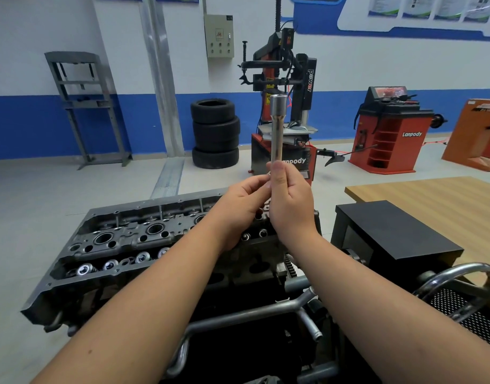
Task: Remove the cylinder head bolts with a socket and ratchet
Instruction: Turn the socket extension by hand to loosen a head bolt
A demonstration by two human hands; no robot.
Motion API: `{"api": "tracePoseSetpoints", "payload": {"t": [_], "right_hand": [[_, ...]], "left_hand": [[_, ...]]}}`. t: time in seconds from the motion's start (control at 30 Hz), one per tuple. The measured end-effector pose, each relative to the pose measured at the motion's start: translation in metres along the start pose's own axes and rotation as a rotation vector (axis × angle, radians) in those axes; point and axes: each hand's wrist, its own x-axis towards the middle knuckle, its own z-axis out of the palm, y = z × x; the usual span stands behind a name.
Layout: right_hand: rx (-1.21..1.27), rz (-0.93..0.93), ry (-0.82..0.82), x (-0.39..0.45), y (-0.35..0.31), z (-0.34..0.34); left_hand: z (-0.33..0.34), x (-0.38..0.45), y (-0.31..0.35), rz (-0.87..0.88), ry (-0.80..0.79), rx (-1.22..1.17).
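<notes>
Near the middle of the frame the person holds a long chrome socket (277, 128) upright, its open cup end at the top, raised above the cylinder head (133, 239). The right hand (291, 200) has its fingers curled round the lower end of the tool, thumb pressed against the shaft. The left hand (245, 206) comes in just beside it, its fingers (262, 180) pinching something small and bright at the base of the shaft; it is too small to tell whether that is a ring, a washer or part of the tool itself.

No ratchet handle is in sight, so I judge this to be the tool-preparation step: checking or assembling the socket, with no bolt being turned at this moment. The head lies in the lower left of the frame on its stand, valve springs and wells exposed; which holes carry head bolts I cannot tell from here.

The next move would call for a ratchet fitted to the drive end, then lowering the socket straight down a bolt well until it seats squarely on the bolt head.
</notes>
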Motion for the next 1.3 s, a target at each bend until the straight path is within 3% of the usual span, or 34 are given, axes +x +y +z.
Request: {"api": "tracePoseSetpoints", "payload": {"t": [1.13,1.3], "right_hand": [[0.037,-0.035,0.008,0.0010,0.0023,-0.0009],[0.109,0.079,-0.040,0.0048,0.0047,-0.0027]], "left_hand": [[-0.0006,0.0026,-0.0018,0.041,0.006,-0.077],[-0.0002,0.0035,-0.0019,0.034,-0.029,-0.075]]}}
